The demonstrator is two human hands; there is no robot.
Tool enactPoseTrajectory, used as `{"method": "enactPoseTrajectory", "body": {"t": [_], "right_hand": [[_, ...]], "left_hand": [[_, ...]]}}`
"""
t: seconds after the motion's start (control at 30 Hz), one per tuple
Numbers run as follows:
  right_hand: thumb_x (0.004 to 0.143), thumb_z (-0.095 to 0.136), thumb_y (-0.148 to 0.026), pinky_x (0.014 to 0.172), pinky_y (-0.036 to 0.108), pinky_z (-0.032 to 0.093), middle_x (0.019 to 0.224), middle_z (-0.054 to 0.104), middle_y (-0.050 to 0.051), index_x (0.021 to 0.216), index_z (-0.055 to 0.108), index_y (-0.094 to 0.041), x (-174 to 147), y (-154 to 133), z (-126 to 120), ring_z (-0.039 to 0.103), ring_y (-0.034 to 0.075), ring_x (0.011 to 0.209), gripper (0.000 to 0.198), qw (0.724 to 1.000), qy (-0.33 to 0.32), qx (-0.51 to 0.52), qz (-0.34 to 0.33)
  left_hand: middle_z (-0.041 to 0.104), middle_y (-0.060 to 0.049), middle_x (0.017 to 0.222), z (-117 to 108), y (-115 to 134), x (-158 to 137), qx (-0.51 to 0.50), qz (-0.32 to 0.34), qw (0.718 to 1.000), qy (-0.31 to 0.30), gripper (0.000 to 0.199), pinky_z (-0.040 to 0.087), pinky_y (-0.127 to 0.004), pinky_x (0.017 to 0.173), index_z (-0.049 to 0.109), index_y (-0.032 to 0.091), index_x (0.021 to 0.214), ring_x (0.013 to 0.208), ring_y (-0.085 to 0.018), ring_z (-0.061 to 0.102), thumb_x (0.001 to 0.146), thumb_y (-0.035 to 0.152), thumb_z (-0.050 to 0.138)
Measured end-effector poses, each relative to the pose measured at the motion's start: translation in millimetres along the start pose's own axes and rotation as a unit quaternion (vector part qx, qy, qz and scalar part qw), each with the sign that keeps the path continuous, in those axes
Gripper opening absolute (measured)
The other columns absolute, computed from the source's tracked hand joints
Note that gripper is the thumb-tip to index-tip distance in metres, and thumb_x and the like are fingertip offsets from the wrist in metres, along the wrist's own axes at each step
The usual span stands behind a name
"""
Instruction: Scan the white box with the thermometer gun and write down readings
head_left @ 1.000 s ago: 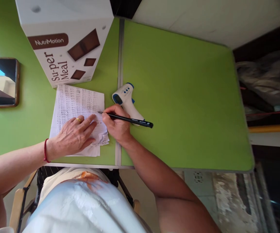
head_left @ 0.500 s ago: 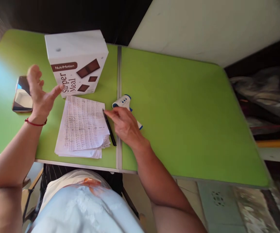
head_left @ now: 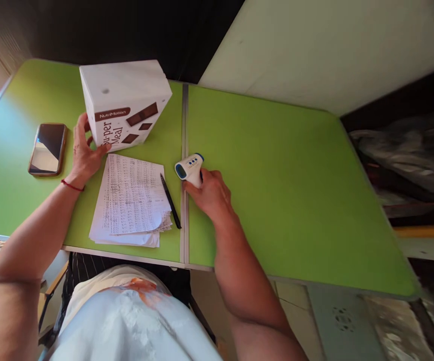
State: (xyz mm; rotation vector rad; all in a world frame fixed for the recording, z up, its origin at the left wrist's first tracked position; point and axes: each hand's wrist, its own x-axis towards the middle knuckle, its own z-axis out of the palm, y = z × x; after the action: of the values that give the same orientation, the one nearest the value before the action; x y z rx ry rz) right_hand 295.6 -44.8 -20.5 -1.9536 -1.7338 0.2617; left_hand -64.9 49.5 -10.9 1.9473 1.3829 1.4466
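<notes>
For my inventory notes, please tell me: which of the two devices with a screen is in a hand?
The white thermometer gun, gripped by the right hand; the phone lies untouched on the table.

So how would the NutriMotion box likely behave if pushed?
The box is probably stiff, judging by its flat panels and straight edges. A high push might tip it, since it stands upright. Its weight can't be judged here.

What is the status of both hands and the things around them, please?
Left hand around box, near left corner. Right hand gripping thermometer by handle. Pen, papers between hands, apparently blocking neither.
</notes>
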Motion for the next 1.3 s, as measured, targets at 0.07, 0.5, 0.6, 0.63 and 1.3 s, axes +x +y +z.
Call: {"method": "enactPoseTrajectory", "body": {"t": [0.07, 0.5, 0.6, 0.63, 1.3], "right_hand": [[0.079, 0.072, -0.043, 0.067, 0.039, 0.053, 0.096, 0.063, 0.01, 0.104, 0.068, -0.019, 1.0, -8.5, -1.5, 0.06, 0.024, 0.08, 0.034, 0.997, 0.042, 0.065, -0.014], [0.077, 0.073, -0.058, 0.051, 0.031, 0.049, 0.067, 0.062, -0.001, 0.08, 0.063, -0.021, -50.2, -101.6, -25.3, 0.055, 0.014, 0.054, 0.038, 0.794, -0.186, 0.578, -0.025], [0.071, 0.077, -0.055, 0.052, 0.03, 0.047, 0.063, 0.06, -0.002, 0.075, 0.062, -0.021, -49.2, -107.0, -23.3, 0.054, 0.013, 0.054, 0.037, 0.766, -0.211, 0.606, 0.04], [0.069, 0.077, -0.054, 0.052, 0.03, 0.047, 0.063, 0.06, -0.003, 0.075, 0.062, -0.021, -49.0, -108.4, -22.3, 0.054, 0.013, 0.054, 0.037, 0.759, -0.213, 0.612, 0.061], [0.067, 0.083, -0.071, 0.054, 0.031, 0.05, 0.068, 0.065, -0.003, 0.084, 0.061, -0.025, -56.4, -113.2, -5.3, 0.059, 0.014, 0.056, 0.054, 0.733, -0.261, 0.617, 0.118]], "left_hand": [[0.041, -0.012, 0.156, -8.2, 13.4, 2.8, 0.044, 0.024, 0.998, 0.042, 0.1, 0.049, -0.05, 0.114, 0.032, 0.028, 0.154, 0.146, -0.035, 0.04, 0.08, 0.079, 0.075], [0.075, -0.015, 0.118, 3.8, 81.0, -22.1, -0.27, -0.19, 0.936, -0.12, 0.074, 0.062, -0.043, 0.088, 0.064, 0.015, 0.122, 0.104, -0.029, 0.074, 0.071, 0.06, 0.092], [0.074, -0.015, 0.121, 5.0, 79.6, -26.9, -0.269, -0.21, 0.929, -0.145, 0.073, 0.062, -0.04, 0.086, 0.067, 0.014, 0.121, 0.104, -0.028, 0.074, 0.07, 0.059, 0.093], [0.075, -0.015, 0.121, 5.2, 79.7, -27.6, -0.269, -0.211, 0.928, -0.148, 0.071, 0.061, -0.04, 0.086, 0.068, 0.015, 0.12, 0.104, -0.028, 0.073, 0.07, 0.059, 0.093], [0.078, -0.01, 0.119, 3.0, 83.3, -27.8, -0.251, -0.203, 0.933, -0.158, 0.06, 0.063, -0.044, 0.088, 0.071, 0.02, 0.119, 0.107, -0.03, 0.074, 0.075, 0.054, 0.093]]}}
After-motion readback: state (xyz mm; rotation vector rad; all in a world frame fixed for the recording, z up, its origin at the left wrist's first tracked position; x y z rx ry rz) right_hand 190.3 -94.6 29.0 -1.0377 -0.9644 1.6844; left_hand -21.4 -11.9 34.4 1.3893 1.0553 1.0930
